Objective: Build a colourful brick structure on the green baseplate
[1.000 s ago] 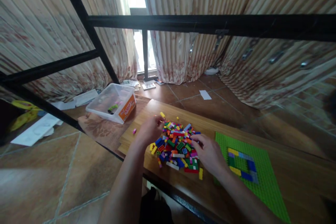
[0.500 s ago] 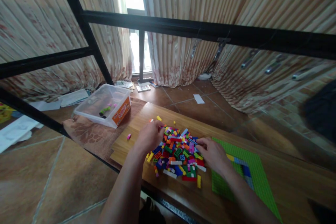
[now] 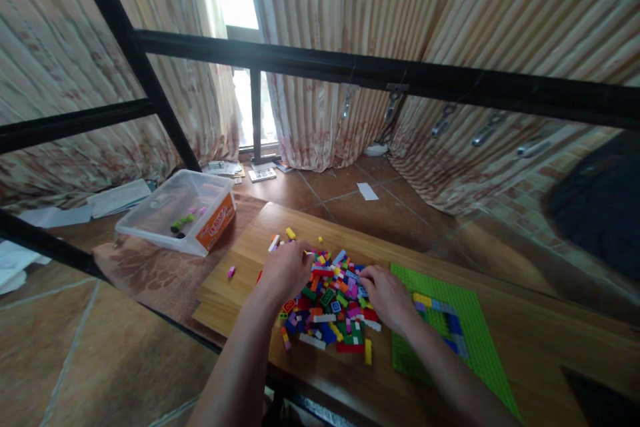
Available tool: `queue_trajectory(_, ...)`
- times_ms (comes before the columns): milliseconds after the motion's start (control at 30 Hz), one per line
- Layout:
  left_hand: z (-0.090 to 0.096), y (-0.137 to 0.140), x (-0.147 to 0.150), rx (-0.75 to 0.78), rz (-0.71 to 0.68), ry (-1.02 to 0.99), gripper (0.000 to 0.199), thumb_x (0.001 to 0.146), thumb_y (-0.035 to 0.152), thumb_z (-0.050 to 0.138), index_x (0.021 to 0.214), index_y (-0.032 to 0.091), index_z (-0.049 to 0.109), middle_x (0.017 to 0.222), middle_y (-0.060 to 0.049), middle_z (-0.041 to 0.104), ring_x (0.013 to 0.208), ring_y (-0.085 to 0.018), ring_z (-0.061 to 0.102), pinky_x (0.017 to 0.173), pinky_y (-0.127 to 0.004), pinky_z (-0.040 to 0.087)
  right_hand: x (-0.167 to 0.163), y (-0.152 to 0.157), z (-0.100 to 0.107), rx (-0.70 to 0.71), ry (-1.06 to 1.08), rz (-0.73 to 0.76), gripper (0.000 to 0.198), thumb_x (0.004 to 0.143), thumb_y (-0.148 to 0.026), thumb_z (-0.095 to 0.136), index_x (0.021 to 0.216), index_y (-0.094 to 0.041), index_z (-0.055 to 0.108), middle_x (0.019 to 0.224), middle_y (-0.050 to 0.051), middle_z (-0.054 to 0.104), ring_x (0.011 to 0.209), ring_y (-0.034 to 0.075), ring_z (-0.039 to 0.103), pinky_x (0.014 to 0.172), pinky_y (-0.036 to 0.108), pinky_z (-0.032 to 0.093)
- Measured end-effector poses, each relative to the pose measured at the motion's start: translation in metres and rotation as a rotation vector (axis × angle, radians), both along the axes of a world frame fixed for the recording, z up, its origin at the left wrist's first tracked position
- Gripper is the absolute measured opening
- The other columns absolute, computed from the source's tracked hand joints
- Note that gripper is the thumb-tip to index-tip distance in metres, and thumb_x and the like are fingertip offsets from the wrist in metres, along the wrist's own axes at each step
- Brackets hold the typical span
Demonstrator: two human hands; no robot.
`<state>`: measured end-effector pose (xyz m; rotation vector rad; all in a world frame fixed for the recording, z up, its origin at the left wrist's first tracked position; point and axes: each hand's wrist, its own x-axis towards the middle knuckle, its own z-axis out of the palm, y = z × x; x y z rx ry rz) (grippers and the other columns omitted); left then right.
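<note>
A heap of small coloured toy building bricks [image 3: 327, 300] lies on the wooden tabletop. Over its upper left edge is my left hand [image 3: 287, 270], fingers curled downward and closed; whatever they pinch is hidden. My right hand [image 3: 385, 290] reaches in from the right, its fingertips bent together among the bricks beside a light blue brick [image 3: 353, 274]. I cannot make out what they grip. Under my right forearm lies a green baseplate [image 3: 483, 340], with yellow, blue and grey-blue bricks [image 3: 455, 323] set in rows on it.
A clear plastic box [image 3: 165, 213] with an orange label and a few pieces inside stands left of the table. One pink brick [image 3: 231, 272] lies apart on the tabletop [image 3: 225, 300]. Black metal rails [image 3: 320, 57] with hanging clips cross in front of the curtains [image 3: 345, 7].
The view has shifted, moving the scene slightly left. Relative to the heap, my left hand has moved right, uncovering a white brick to its left. My right hand stays at the heap's right side.
</note>
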<state>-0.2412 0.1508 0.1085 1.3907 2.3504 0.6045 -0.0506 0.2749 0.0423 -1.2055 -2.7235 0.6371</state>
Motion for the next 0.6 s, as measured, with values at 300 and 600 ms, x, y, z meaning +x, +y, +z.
queue_trajectory(300, 0.009, 0.022, 0.057, 0.260, -0.465, -0.331, 0.021, 0.083, 0.018, 0.051, 0.093, 0.019, 0.069, 0.084, -0.003, 0.068, 0.079, -0.015, 0.059, 0.072, -0.024, 0.043, 0.042, -0.012, 0.037, -0.470, 0.391, -0.014, 0.024, 0.087, -0.035, 0.047, 0.085, -0.019, 0.065, 0.077, 0.001, 0.063, 0.072, 0.016, 0.056, 0.065, 0.027, 0.041)
queue_trajectory(600, -0.029, 0.029, 0.157, 0.143, -0.437, -0.645, 0.020, 0.082, 0.026, 0.053, 0.079, 0.015, 0.070, 0.068, -0.002, 0.064, 0.063, -0.014, 0.056, 0.058, -0.023, 0.039, 0.144, -0.050, 0.033, -0.505, 0.424, -0.238, 0.016, 0.082, -0.034, 0.057, 0.087, -0.021, 0.065, 0.085, 0.002, 0.068, 0.081, 0.017, 0.061, 0.072, 0.028, 0.046)
